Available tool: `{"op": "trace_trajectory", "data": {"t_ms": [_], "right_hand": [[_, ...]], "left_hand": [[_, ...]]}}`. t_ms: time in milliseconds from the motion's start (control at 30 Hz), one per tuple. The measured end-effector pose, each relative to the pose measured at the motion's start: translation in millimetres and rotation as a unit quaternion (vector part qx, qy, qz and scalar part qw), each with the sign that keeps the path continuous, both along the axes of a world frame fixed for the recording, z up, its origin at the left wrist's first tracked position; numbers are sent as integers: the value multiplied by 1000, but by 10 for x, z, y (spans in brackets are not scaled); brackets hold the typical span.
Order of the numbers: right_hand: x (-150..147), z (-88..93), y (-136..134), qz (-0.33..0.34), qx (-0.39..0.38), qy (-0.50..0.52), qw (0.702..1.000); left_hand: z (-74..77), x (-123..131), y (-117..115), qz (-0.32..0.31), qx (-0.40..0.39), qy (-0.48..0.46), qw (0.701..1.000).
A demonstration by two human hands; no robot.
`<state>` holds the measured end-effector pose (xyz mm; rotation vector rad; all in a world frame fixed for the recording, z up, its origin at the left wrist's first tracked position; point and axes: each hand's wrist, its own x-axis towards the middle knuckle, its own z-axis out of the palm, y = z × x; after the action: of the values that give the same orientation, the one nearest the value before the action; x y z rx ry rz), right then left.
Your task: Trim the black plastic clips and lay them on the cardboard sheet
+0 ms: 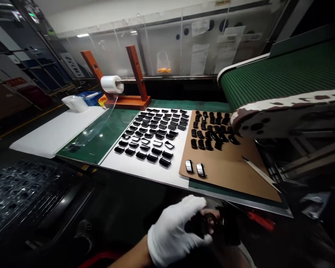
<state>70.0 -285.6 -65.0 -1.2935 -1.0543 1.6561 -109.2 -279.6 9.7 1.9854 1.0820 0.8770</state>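
Note:
In a white glove, my left hand [175, 230] is closed around a glossy black part [197, 225], just in front of the table's near edge. Glove and shadow hide most of that part, so its full shape cannot be made out. My right hand [213, 221] is against its other side, dim and partly hidden, with bent fingers showing. Beyond the hands, two small black pieces with mirror-like faces [195, 168] lie on a brown cardboard sheet [223, 167]. Many similar black pieces [150, 136] are in rows on a white sheet [120, 163], and more fill the cardboard's far side.
A green conveyor belt [284, 78] overhangs the table at right. A white-handled pointed tool [258, 169] lies on the cardboard. At the back left, a wooden stand [134, 70] carries a clear film roll [111, 84]. Below left are clear plastic trays [19, 197].

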Motion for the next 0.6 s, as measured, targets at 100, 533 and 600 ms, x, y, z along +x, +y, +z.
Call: {"op": "trace_trajectory", "data": {"t_ms": [100,533,600], "right_hand": [[140,193,13,29,13,-19,999],[1152,251,-153,-265,4,3,964],[1189,302,-49,-284,8,56,957]], "left_hand": [[58,57,201,-105,-18,157,982],[-37,931,1551,-138,45,361,921],[-124,1039,1769,-147,37,367,918]]}}
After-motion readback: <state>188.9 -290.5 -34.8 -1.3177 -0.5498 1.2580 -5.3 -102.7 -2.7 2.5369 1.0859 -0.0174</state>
